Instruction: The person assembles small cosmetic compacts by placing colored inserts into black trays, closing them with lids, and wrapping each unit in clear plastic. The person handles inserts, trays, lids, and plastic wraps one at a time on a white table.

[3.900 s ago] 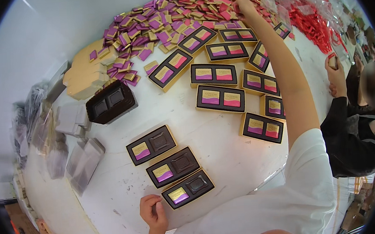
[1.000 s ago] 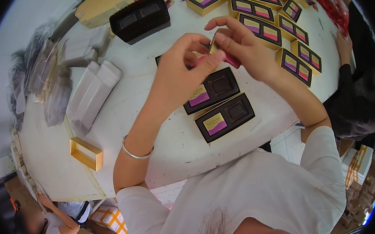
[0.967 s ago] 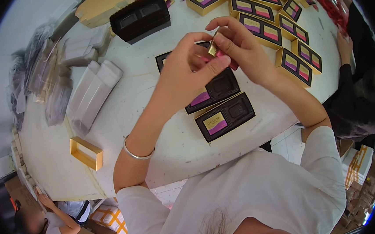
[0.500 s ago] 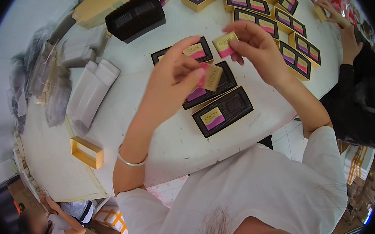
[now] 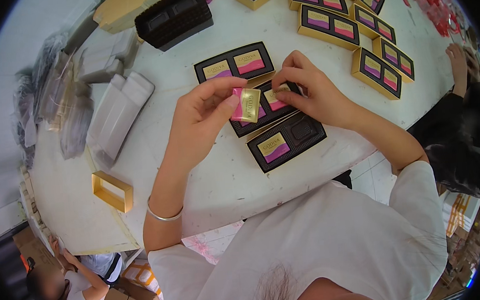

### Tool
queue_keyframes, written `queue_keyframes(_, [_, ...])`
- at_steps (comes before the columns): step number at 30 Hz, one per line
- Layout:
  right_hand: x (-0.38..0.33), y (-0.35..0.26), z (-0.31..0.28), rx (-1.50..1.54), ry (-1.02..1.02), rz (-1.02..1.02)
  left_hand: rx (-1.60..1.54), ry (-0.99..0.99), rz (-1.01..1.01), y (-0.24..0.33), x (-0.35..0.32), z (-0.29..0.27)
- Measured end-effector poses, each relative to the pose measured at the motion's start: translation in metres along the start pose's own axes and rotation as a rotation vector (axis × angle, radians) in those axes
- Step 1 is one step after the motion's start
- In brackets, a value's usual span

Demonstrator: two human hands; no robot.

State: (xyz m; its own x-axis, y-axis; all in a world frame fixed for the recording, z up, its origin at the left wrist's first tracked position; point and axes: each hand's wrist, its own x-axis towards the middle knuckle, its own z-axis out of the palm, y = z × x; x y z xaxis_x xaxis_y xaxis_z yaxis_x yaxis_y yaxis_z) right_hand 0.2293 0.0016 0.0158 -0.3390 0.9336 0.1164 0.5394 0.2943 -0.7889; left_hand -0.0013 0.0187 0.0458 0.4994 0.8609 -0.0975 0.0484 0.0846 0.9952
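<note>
My left hand (image 5: 202, 118) pinches a small pink and gold wrapped chocolate square (image 5: 246, 104) over the middle black tray (image 5: 254, 120). My right hand (image 5: 310, 91) presses another wrapped square (image 5: 274, 95) into that tray's right slot. The far tray (image 5: 234, 63) holds a purple and a pink square. The near tray (image 5: 288, 141) holds one purple square on the left, and its right slot is bare.
Several filled gold-rimmed boxes (image 5: 348, 23) line the white table (image 5: 220, 180) at the far right. A stack of black trays (image 5: 174, 16), flat white cartons (image 5: 118, 106) and an open gold box (image 5: 112, 191) lie left. Another person's hand (image 5: 458, 59) rests at the right edge.
Both hands came down from mid-air toward the middle tray. The right hand now sets its square into the slot, and the left hand turned its square upright.
</note>
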Motion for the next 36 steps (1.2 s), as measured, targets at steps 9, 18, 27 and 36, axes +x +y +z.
queue_keyframes(9, [-0.002, 0.004, -0.007, -0.068, 0.018, -0.075, -0.119, 0.022, 0.019, 0.003, 0.008, 0.018])
queue_keyframes(18, [-0.029, -0.039, -0.009, -0.32, 0.3, -0.537, -0.338, 0.025, -0.021, -0.006, -0.011, 0.053])
queue_keyframes(27, [-0.063, -0.002, -0.019, -0.133, -0.113, -0.392, 1.19, -0.001, 0.357, -0.024, -0.046, 0.039])
queue_keyframes(36, [-0.055, 0.005, -0.006, -0.085, -0.005, -0.276, 1.093, 0.0, 0.314, -0.04, -0.012, 0.025])
